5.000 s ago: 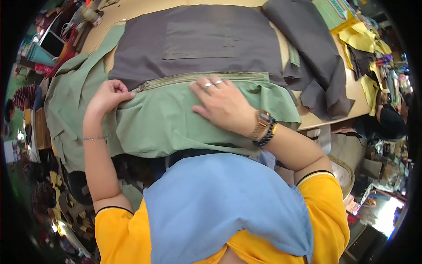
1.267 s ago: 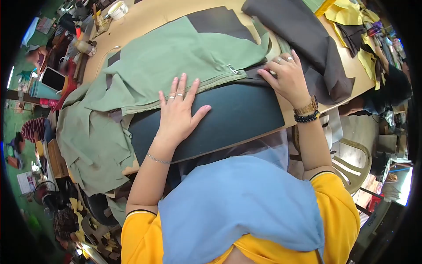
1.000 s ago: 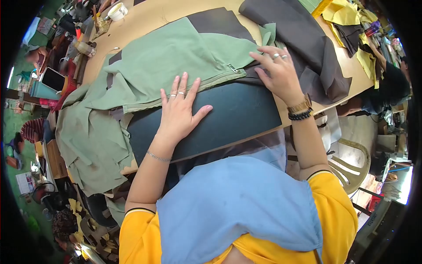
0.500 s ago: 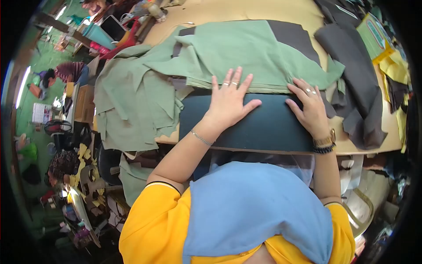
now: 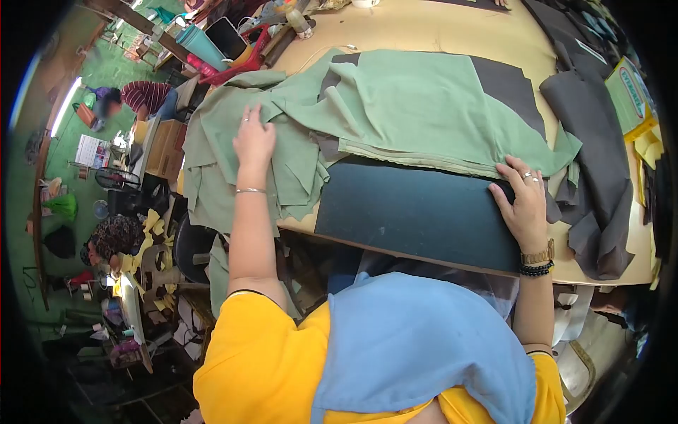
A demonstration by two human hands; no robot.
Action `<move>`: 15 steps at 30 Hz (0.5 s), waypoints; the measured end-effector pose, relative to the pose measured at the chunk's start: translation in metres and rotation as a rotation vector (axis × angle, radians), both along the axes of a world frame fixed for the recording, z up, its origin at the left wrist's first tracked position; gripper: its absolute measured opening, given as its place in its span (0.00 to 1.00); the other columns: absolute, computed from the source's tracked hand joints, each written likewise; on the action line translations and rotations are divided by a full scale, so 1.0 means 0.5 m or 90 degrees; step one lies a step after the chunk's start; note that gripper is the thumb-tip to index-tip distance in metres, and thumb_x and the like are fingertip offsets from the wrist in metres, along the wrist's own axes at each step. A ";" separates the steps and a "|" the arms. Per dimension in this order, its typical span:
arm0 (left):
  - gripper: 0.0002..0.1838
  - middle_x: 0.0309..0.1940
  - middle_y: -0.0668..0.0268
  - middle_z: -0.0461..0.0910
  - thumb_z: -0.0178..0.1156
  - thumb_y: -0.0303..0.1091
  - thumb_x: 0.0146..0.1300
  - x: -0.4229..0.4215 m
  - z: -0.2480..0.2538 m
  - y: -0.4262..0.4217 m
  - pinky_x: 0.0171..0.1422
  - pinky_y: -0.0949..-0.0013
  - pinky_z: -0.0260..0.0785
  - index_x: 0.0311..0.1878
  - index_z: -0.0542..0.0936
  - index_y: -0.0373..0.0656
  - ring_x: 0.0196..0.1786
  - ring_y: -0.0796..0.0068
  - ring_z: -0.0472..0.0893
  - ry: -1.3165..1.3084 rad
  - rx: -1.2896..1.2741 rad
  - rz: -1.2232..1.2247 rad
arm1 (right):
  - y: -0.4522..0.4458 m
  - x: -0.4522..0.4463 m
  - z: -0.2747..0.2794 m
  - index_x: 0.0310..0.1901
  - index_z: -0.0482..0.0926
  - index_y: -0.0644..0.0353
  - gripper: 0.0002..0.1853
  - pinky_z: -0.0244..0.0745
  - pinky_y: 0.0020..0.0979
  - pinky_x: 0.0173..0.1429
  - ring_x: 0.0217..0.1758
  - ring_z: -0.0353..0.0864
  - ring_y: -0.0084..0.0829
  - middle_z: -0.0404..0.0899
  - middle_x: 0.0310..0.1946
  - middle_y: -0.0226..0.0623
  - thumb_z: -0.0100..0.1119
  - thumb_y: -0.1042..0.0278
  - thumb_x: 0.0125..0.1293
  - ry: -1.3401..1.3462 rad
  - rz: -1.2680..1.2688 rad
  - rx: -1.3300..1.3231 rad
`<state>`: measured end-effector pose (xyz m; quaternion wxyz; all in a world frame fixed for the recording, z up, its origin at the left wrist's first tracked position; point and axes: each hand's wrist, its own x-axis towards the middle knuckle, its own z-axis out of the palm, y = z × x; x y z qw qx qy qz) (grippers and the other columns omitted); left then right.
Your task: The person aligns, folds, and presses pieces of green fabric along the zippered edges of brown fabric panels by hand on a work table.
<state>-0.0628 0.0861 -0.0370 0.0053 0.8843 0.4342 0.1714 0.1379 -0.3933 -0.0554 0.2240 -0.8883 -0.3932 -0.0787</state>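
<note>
My left hand (image 5: 256, 144) rests on a loose heap of green fabric (image 5: 217, 159) at the left of the table, fingers reaching forward and apart, partly overlapping. Nothing shows gripped in it. At the lower right edge of a layered stack of green fabric (image 5: 424, 95), my right hand (image 5: 526, 201) lies with fingertips on the edge and thumb apart on a dark board (image 5: 417, 212). Dark grey fabric (image 5: 507, 88) shows beneath the stack's upper right. The stack's near edge runs along the board.
Dark fabric (image 5: 593, 141) hangs over the table (image 5: 417, 28) at right, beside a green and yellow box (image 5: 628, 95). A red basket (image 5: 247, 69), blue tumbler (image 5: 199, 49) and bottle (image 5: 298, 22) stand at the upper left. Other people (image 5: 145, 95) sit at left.
My left hand has moved left from the stack's near edge onto the fabric heap. My right hand stays at the stack's right end. The view has shifted somewhat.
</note>
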 end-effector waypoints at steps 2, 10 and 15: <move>0.26 0.66 0.52 0.79 0.56 0.41 0.70 -0.014 0.019 0.033 0.71 0.54 0.70 0.68 0.78 0.44 0.68 0.54 0.78 -0.074 -0.083 0.029 | -0.001 0.000 -0.004 0.59 0.83 0.52 0.21 0.60 0.58 0.79 0.71 0.76 0.42 0.80 0.65 0.37 0.69 0.56 0.68 0.000 0.000 0.008; 0.19 0.53 0.54 0.84 0.49 0.40 0.80 -0.081 0.178 0.106 0.64 0.58 0.73 0.58 0.79 0.34 0.54 0.62 0.83 -0.676 -0.012 -0.020 | 0.001 0.001 -0.004 0.59 0.83 0.53 0.21 0.62 0.56 0.77 0.69 0.77 0.43 0.80 0.64 0.39 0.70 0.58 0.66 -0.011 0.010 0.015; 0.19 0.57 0.55 0.83 0.48 0.40 0.82 -0.101 0.321 -0.171 0.61 0.63 0.77 0.58 0.79 0.34 0.54 0.64 0.84 -0.888 -0.379 -0.194 | 0.020 -0.016 0.030 0.59 0.82 0.57 0.25 0.73 0.47 0.67 0.61 0.79 0.48 0.81 0.62 0.42 0.76 0.69 0.59 -0.029 0.117 0.196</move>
